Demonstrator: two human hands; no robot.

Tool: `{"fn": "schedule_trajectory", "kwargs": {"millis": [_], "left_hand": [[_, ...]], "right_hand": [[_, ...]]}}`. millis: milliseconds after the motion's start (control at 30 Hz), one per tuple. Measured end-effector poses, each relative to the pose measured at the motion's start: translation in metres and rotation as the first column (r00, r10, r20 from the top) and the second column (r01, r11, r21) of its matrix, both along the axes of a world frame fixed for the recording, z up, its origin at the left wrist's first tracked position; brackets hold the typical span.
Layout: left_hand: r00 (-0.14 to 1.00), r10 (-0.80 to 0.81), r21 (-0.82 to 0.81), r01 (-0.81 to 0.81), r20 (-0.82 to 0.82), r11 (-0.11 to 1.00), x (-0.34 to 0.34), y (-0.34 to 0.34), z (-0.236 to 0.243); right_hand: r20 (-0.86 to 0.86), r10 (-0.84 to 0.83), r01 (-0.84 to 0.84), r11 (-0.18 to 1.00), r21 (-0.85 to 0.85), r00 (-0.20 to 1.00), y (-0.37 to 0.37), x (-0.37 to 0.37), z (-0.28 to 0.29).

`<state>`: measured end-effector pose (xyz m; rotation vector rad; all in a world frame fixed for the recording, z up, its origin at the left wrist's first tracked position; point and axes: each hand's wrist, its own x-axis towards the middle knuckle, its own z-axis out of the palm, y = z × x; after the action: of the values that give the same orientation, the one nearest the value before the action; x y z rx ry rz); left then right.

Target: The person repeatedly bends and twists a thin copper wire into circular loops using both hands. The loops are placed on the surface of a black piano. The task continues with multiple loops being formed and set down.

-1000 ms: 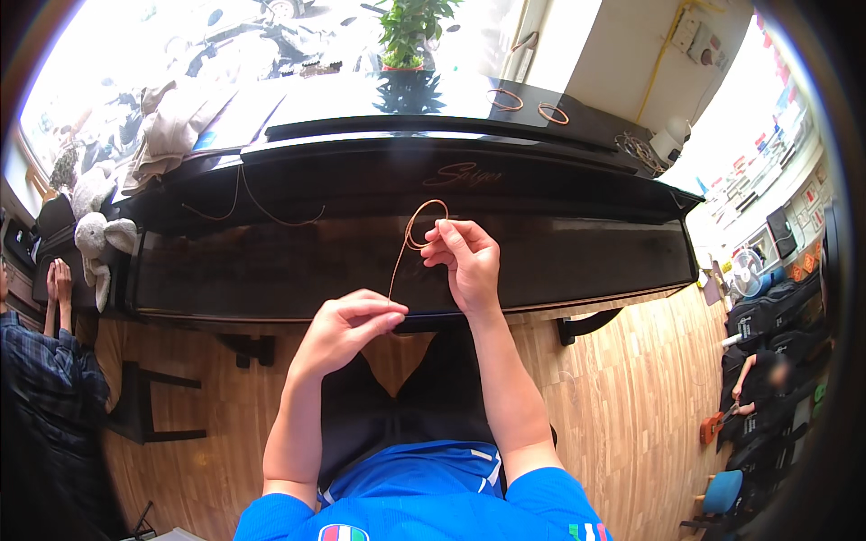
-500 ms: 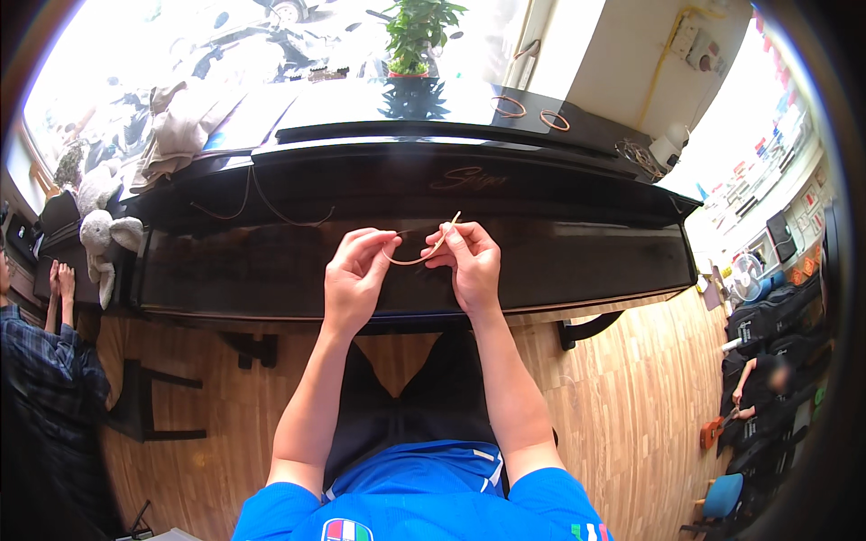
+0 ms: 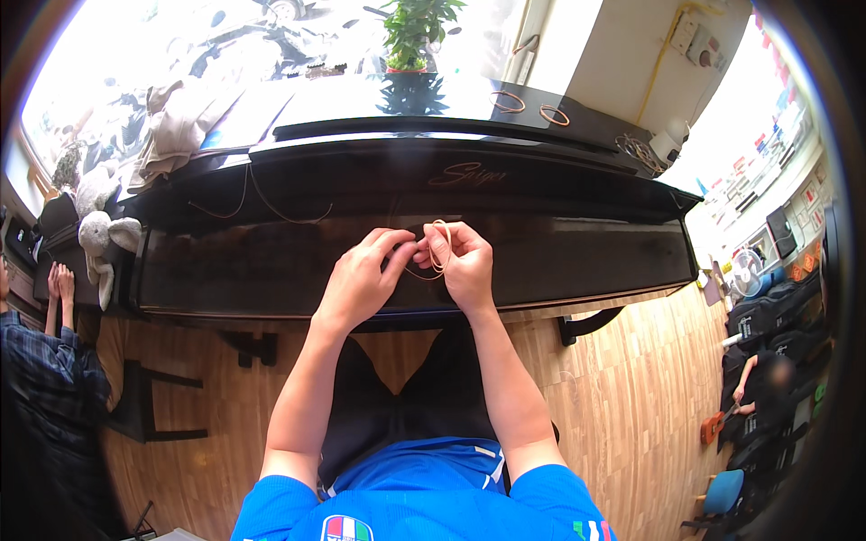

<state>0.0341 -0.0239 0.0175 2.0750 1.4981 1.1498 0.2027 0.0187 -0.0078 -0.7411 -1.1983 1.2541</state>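
Right now both hands meet in front of the closed black piano (image 3: 559, 261), just above its shut lid; the left hand (image 3: 361, 281) has its fingertips (image 3: 403, 242) pinched together on one end of a thin tan rubber band (image 3: 437, 254), and the right hand (image 3: 465, 263) pinches the other side, its grip closed on the band too, with the loops hanging between the two grips and coiled round the right fingers; how many turns the band makes is too fine to tell; thumbs and forefingers of the two hands nearly touch; beyond the grip, on the piano's upper ledge, a loose thin cord (image 3: 271, 212) lies in a slack curve to the left of the hands; farther beyond, on the piano top, two more rubber bands (image 3: 530, 106) lie flat side by side, up and to the right of the grip, and a potted plant (image 3: 413, 41) stands almost straight beyond it; far left of the grip a grey soft toy (image 3: 101, 239) sits at the piano's end, and another person's clasped hands (image 3: 61, 281) show just left of it; below the forearms lies a wooden floor (image 3: 622, 406).
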Motion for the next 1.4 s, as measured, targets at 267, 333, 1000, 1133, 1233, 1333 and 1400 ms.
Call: {"fn": "schedule_trajectory", "kwargs": {"millis": [267, 333, 1000, 1133, 1233, 1333, 1400], "left_hand": [[0.91, -0.129, 0.012, 0.135, 0.395, 0.991, 0.004, 0.005, -0.001], [0.796, -0.133, -0.067, 0.213, 0.59, 0.975, 0.002, 0.011, -0.009], [0.463, 0.023, -0.051, 0.049, 0.886, 0.997, -0.015, 0.022, -0.024], [0.385, 0.013, -0.033, 0.045, 0.923, 0.998, -0.017, 0.021, -0.024], [0.391, -0.028, -0.01, 0.096, 0.92, 0.995, -0.02, 0.022, -0.025], [0.434, -0.027, -0.037, 0.139, 0.9, 0.99, -0.02, 0.021, -0.026], [0.453, -0.032, -0.037, 0.141, 0.891, 0.989, -0.018, 0.021, -0.025]], "right_hand": [[0.274, -0.173, 0.088, 0.951, 0.297, 0.946, -0.004, -0.006, -0.004], [0.262, -0.181, 0.098, 0.949, 0.301, 0.948, -0.003, -0.007, -0.004], [-0.061, -0.558, 0.519, 0.718, 0.464, 0.827, 0.003, 0.001, -0.019], [-0.074, -0.499, 0.503, 0.84, 0.202, 0.864, 0.005, 0.005, -0.012], [-0.134, -0.368, 0.381, 0.92, 0.093, 0.92, 0.001, -0.001, 0.008], [-0.161, -0.198, 0.209, 0.976, 0.055, 0.967, 0.002, 0.011, 0.003], [-0.235, -0.2, 0.226, 0.97, 0.089, 0.951, 0.006, 0.014, -0.006]]}}
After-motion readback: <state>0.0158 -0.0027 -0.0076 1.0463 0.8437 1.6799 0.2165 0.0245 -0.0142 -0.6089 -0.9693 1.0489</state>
